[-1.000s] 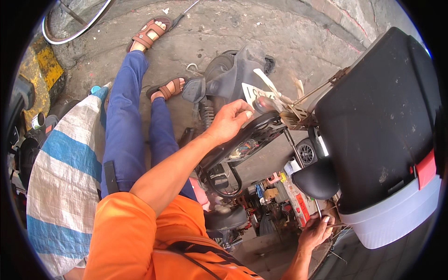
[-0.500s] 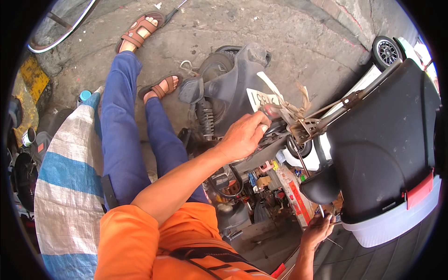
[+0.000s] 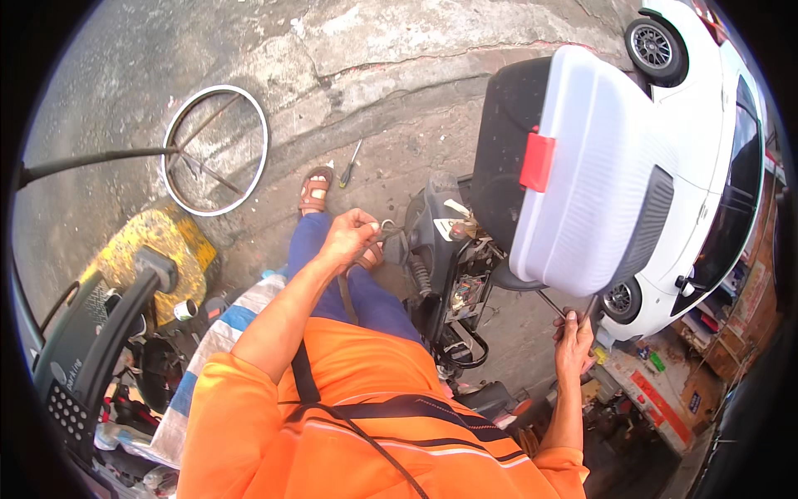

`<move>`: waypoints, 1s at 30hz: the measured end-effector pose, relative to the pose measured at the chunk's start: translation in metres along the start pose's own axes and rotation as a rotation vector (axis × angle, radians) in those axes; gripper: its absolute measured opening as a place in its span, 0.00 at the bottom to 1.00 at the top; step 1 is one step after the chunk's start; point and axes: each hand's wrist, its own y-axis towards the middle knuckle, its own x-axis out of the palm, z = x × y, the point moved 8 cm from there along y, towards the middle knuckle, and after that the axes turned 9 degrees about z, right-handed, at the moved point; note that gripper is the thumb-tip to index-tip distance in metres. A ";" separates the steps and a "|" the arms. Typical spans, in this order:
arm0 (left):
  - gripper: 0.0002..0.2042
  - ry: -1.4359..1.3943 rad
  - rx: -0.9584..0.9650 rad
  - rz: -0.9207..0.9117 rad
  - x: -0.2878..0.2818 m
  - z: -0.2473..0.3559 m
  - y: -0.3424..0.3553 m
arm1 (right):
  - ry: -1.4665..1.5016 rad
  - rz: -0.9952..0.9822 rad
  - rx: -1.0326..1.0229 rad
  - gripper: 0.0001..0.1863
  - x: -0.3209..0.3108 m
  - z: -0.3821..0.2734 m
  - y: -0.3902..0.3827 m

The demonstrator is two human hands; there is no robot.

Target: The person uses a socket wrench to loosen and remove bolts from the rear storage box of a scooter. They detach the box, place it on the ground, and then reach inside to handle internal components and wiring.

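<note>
My left hand (image 3: 351,237) is raised left of the scooter's rear (image 3: 432,220), its fingertips pinched together. Whatever it pinches is too small to make out. A pale looped cord (image 3: 389,224) shows just beyond those fingers; I cannot tell whether they touch it. At the right, my right hand (image 3: 573,339) is closed around a thin metal rod (image 3: 549,303), below a large top case. This top case (image 3: 582,179) is black with a whitish lid and a red latch (image 3: 538,162). Beneath it, the scooter's opened body shows a bare frame and inner parts (image 3: 467,291).
A bare wheel rim on a stand (image 3: 214,212) and a yellow block (image 3: 170,241) are at the left. A screwdriver (image 3: 344,175) lies on the ground past my sandal. A white car (image 3: 706,166) stands at the right, near a cluttered workbench (image 3: 644,395). A striped sack (image 3: 208,349) is beside me.
My left hand has left the scooter's tail near the plate and moved left. My right hand stays on the rod. The view has shifted, showing more of the top case's lid and the car.
</note>
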 end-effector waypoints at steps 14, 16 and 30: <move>0.10 -0.099 0.173 0.425 -0.191 0.204 -0.083 | -0.149 -0.044 0.090 0.12 -0.024 -0.009 0.011; 0.09 -0.105 0.179 0.404 -0.165 0.239 -0.071 | 0.024 0.055 0.215 0.12 -0.072 0.017 0.015; 0.15 0.246 0.083 0.391 -0.115 0.565 0.162 | 0.628 0.730 0.727 0.17 -0.180 -0.071 0.162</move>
